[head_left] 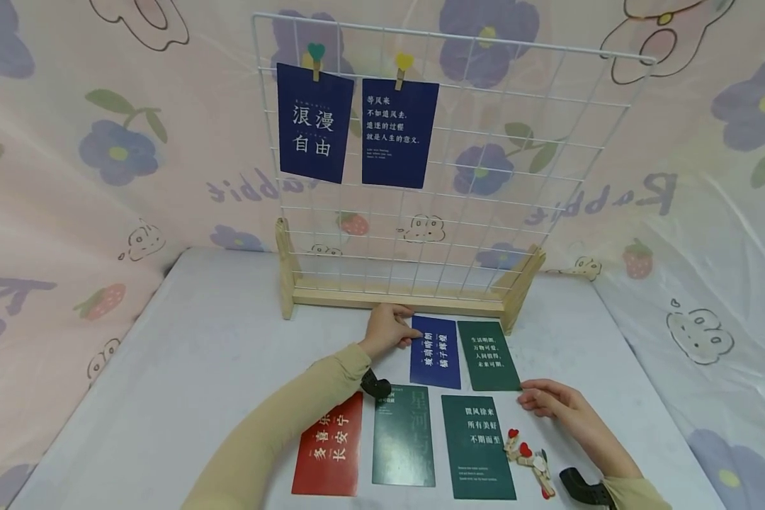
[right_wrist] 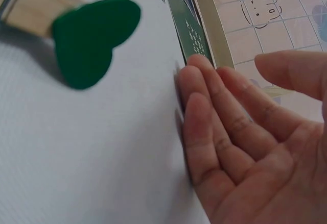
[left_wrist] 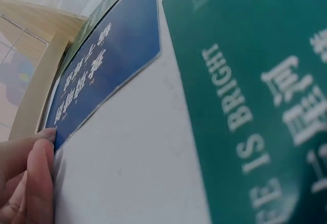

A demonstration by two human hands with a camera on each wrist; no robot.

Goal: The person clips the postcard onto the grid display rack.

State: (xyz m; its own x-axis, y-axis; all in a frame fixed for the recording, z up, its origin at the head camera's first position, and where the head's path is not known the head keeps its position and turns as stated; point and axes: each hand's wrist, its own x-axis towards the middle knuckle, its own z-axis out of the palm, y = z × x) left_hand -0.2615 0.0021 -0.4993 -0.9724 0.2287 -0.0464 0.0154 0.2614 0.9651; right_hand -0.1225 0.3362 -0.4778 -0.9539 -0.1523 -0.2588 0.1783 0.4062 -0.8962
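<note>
My left hand (head_left: 387, 330) pinches the left edge of a blue card (head_left: 435, 353) with white lettering, thumb and finger meeting there in the left wrist view. The card lies in front of the rack's wooden base. Beside it on the right is a green card (head_left: 488, 355). My right hand (head_left: 551, 404) rests near that card's lower right corner, fingers extended and thumb apart, holding nothing. Close to the right hand lie several small wooden clips (head_left: 530, 460) with red hearts; a green heart clip (right_wrist: 94, 40) fills the upper left of the right wrist view.
A white wire grid rack (head_left: 484, 205) stands on a wooden base (head_left: 395, 299). Two blue cards hang from it, the left one (head_left: 312, 124) by a green heart clip, the right one (head_left: 399, 134) by a yellow one. Nearer lie a red card (head_left: 328, 446) and two green cards (head_left: 403, 435).
</note>
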